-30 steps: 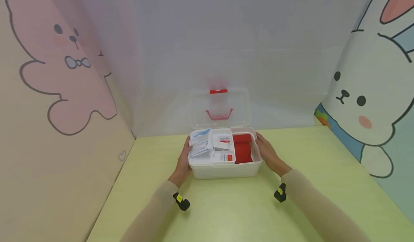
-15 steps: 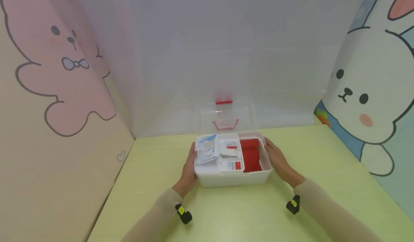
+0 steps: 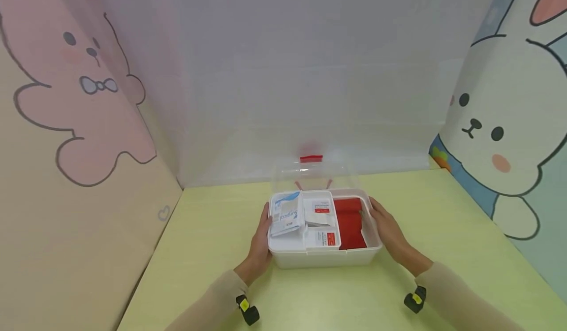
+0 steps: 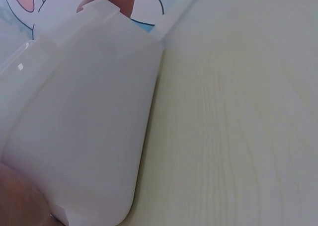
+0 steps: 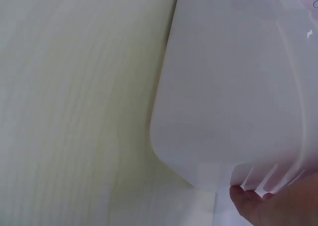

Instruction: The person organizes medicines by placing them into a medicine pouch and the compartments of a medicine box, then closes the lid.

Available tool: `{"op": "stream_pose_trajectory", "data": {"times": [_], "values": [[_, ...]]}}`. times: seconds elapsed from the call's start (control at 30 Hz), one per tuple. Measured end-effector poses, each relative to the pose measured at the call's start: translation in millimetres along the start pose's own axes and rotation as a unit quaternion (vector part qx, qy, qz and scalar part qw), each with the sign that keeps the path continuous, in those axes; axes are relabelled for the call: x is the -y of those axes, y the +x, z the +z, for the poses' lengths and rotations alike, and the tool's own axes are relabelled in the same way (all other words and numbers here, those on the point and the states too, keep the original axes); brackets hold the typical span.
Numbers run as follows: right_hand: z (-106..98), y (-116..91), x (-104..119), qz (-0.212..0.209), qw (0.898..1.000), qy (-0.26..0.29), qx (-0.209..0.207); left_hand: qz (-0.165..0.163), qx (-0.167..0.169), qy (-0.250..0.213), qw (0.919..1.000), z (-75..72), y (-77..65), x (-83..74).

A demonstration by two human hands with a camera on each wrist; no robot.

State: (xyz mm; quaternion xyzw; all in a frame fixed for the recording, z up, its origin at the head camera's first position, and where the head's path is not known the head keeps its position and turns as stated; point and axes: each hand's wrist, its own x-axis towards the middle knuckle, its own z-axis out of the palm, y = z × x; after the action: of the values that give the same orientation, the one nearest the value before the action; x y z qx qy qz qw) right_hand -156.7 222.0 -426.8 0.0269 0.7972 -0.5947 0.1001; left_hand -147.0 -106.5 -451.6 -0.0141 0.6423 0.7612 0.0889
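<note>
A white first-aid box (image 3: 325, 259) sits on the table, its clear lid (image 3: 336, 176) raised at the back. My left hand (image 3: 260, 245) grips the left end, with the thumb up by the rim. At the opposite end, my right hand (image 3: 394, 235) holds the box, and the right wrist view shows its fingertips (image 5: 243, 198) curled at the corner. A white tray (image 3: 285, 242) inside carries a blue-and-white packet marked "Surgical" (image 3: 285, 215) and small white packets with red labels (image 3: 321, 237). Beside the tray lies folded red cloth (image 3: 350, 225).
The pale yellow-green table (image 3: 212, 223) extends around the box. A whitish sheet (image 3: 310, 75) hangs behind it. Cartoon-printed panels stand at left (image 3: 102, 213) and right (image 3: 522, 149). The lid bears a red latch (image 3: 311, 159) and a pinkish handle (image 3: 329, 184).
Both hands have drawn the box toward me and a little to the right. Its lid has leaned farther back, with the red latch lower in the head view.
</note>
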Motion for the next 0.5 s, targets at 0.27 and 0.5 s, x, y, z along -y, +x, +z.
{"op": "stream_pose_trajectory", "data": {"times": [0.27,0.5], "values": [[0,-19,0,0.008,1.0,0.007,0.001,0.002,0.003,-0.008,1.0,5.5,-23.1,-2.8],[-3,-29,-2,0.007,1.0,0.01,0.013,0.007,0.007,0.022,0.9997,2.6,-31.8,-5.4]]}}
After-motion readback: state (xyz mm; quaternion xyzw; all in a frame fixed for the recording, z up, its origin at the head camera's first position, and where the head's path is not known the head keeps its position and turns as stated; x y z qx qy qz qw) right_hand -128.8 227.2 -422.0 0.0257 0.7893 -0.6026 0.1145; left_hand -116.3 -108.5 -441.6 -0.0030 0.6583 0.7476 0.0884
